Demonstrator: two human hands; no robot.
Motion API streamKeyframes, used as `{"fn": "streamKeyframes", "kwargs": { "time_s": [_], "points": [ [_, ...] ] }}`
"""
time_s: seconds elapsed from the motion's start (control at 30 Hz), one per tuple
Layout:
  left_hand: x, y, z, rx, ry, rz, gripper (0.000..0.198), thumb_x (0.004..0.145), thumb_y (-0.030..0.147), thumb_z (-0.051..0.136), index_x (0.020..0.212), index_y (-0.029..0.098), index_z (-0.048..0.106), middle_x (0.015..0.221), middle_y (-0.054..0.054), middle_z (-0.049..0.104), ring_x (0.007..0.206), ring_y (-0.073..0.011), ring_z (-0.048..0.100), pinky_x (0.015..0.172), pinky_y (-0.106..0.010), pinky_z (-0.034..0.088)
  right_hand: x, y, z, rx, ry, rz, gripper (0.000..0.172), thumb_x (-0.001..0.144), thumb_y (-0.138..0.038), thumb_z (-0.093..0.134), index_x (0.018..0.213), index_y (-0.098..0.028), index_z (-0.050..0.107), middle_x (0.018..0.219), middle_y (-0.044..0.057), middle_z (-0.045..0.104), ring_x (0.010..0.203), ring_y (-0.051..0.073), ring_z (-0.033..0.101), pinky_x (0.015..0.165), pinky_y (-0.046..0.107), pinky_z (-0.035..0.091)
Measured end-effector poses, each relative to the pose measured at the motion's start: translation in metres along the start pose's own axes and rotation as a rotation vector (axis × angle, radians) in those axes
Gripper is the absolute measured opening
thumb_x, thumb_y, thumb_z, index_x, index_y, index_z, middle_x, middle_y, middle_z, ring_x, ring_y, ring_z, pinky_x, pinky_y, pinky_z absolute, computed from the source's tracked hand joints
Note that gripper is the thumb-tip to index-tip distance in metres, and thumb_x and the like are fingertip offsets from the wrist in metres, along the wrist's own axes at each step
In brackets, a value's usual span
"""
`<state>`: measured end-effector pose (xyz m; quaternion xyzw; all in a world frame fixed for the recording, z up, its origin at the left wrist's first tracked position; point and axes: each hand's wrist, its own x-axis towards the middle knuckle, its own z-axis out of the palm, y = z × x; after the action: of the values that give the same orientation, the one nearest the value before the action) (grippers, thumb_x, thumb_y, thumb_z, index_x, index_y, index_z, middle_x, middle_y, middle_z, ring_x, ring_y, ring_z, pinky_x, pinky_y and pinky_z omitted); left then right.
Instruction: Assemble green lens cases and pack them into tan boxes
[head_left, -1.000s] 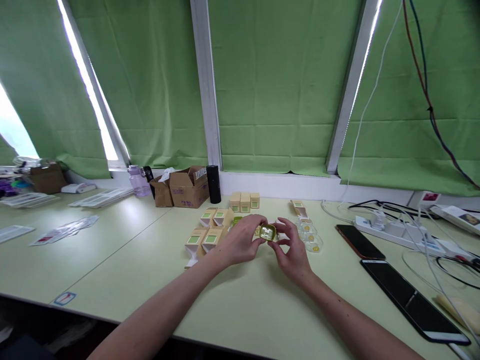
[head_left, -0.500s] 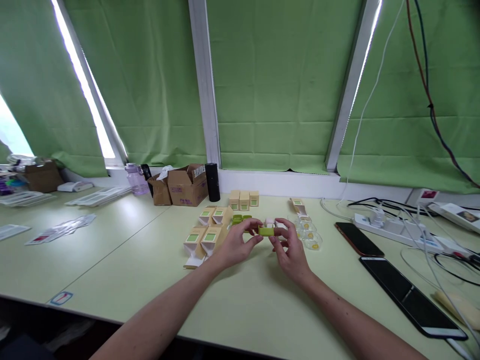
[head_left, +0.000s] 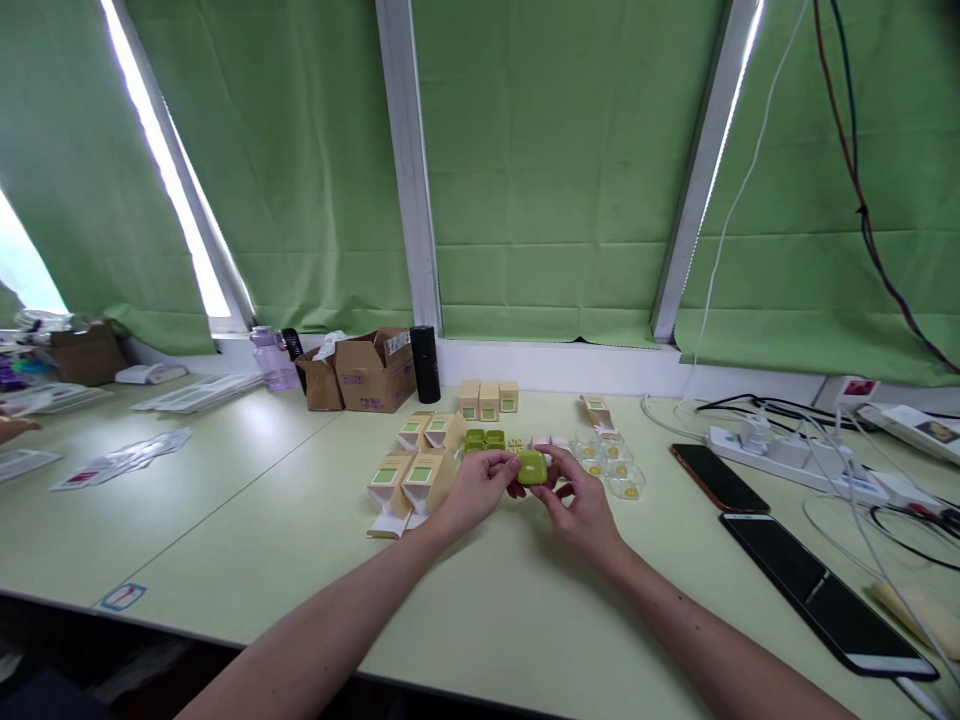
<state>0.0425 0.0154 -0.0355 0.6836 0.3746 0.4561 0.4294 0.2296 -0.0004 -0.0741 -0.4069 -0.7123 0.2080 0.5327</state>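
Observation:
Between both hands, above the table, is a small green case (head_left: 533,467), its broad rounded face showing. My left hand (head_left: 484,484) pinches its left side, and my right hand (head_left: 577,500) grips its right side. Behind my left hand stand small green square containers (head_left: 484,440), with tiny yellowish pieces (head_left: 515,445) beside them. Pale pink pieces (head_left: 550,441) lie just behind the case. Clear plastic packs with yellow spots (head_left: 616,468) are right of my right hand. Open cardboard boxes with green labels (head_left: 420,475) are left of my left hand.
Three small boxes (head_left: 488,401) stand near the wall, right of a black cylinder (head_left: 425,365) and a brown carton (head_left: 375,371). Two phones (head_left: 825,590) and a power strip (head_left: 795,462) with cables are at right. Another person's hand (head_left: 15,428) shows at far left.
The green case has turned from its narrow edge to its broad face. My hands have shifted slightly, uncovering more small pieces behind them. Another person's hand has appeared at far left.

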Motion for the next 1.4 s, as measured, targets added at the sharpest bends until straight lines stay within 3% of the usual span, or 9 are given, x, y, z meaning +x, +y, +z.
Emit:
{"fn": "streamKeyframes", "kwargs": {
  "time_s": [0.13,0.23,0.33,0.5,0.7,0.83,0.97,1.13,1.4],
  "points": [
    [0.0,-0.004,-0.004,0.126,0.02,0.066,0.043,0.099,0.05,0.054,0.081,0.017,0.075,0.071,-0.005,0.073,0.067,-0.0185,0.069,0.067,-0.03,0.056,0.002,-0.003,-0.001,0.03,-0.022,0.05,0.045,0.089,-0.032,0.064,0.134,-0.026,0.057,0.083,0.0,0.065,0.076,0.018,0.065,0.063,0.027,0.056],
    [0.0,-0.01,-0.008,0.258,0.083,0.155,0.026,0.097,0.034,0.06,0.112,0.018,0.074,0.095,-0.007,0.077,0.086,-0.0208,0.072,0.079,-0.033,0.058,0.002,-0.003,-0.002,0.054,-0.035,0.069,0.044,0.09,-0.034,0.063,0.133,-0.026,0.055,0.088,0.001,0.065,0.081,0.019,0.065,0.064,0.027,0.056],
    [-0.001,-0.01,-0.013,0.416,0.097,0.314,0.038,0.093,0.019,0.064,0.13,0.023,0.065,0.116,-0.008,0.073,0.105,-0.0226,0.068,0.094,-0.039,0.057,0.001,-0.002,-0.003,0.067,-0.048,0.069,0.043,0.091,-0.035,0.063,0.132,-0.027,0.053,0.096,0.003,0.067,0.087,0.02,0.066,0.068,0.028,0.057],
    [-0.005,-0.003,-0.02,0.685,0.001,0.582,0.054,0.092,0.008,0.061,0.141,0.03,0.058,0.129,-0.009,0.064,0.123,-0.0262,0.056,0.106,-0.046,0.052,0.002,-0.004,-0.003,0.073,-0.044,0.037,0.037,0.091,-0.035,0.063,0.126,-0.025,0.055,0.097,0.004,0.067,0.087,0.02,0.065,0.07,0.03,0.057],
    [-0.006,-0.009,-0.017,0.788,-0.071,0.684,0.053,0.096,0.009,0.06,0.141,0.036,0.058,0.131,-0.008,0.058,0.125,-0.0255,0.053,0.103,-0.044,0.052,0.001,-0.003,0.0,-0.017,-0.018,-0.049,0.032,0.09,-0.037,0.065,0.119,-0.023,0.062,0.098,0.005,0.07,0.083,0.021,0.063,0.077,0.035,0.055],
    [-0.006,-0.012,-0.016,0.686,-0.067,0.633,0.05,0.092,0.007,0.061,0.136,0.033,0.062,0.13,-0.008,0.06,0.127,-0.0244,0.054,0.107,-0.045,0.05,0.001,0.004,0.001,-0.043,-0.008,-0.079,0.033,0.095,-0.04,0.062,0.123,-0.023,0.061,0.105,0.007,0.07,0.091,0.023,0.065,0.084,0.037,0.055],
    [-0.001,-0.011,-0.017,0.431,0.076,0.412,0.046,0.084,0.013,0.074,0.127,0.027,0.065,0.126,-0.008,0.065,0.119,-0.0241,0.061,0.105,-0.044,0.053,0.004,0.013,-0.002,-0.172,-0.007,-0.139,0.028,0.1,-0.035,0.054,0.124,-0.023,0.063,0.109,0.009,0.071,0.105,0.027,0.064,0.092,0.043,0.053],
    [0.012,-0.017,-0.021,0.106,0.22,0.102,0.05,0.074,0.017,0.081,0.122,0.022,0.067,0.128,-0.008,0.069,0.104,-0.0214,0.068,0.098,-0.042,0.057,0.008,0.014,-0.002,-0.582,-0.199,-0.228,0.03,0.094,-0.013,0.051,0.116,-0.021,0.07,0.122,0.013,0.071,0.12,0.031,0.058,0.103,0.048,0.046],
    [0.019,-0.023,-0.025,-0.183,0.216,0.062,0.057,0.067,0.019,0.087,0.12,0.016,0.067,0.123,-0.012,0.071,0.107,-0.0226,0.07,0.099,-0.042,0.058,0.023,0.002,0.018,-0.899,-0.501,-0.265,0.045,0.085,-0.012,0.059,0.129,-0.016,0.068,0.149,0.013,0.059,0.146,0.036,0.038,0.122,0.054,0.023]
  ]
}}
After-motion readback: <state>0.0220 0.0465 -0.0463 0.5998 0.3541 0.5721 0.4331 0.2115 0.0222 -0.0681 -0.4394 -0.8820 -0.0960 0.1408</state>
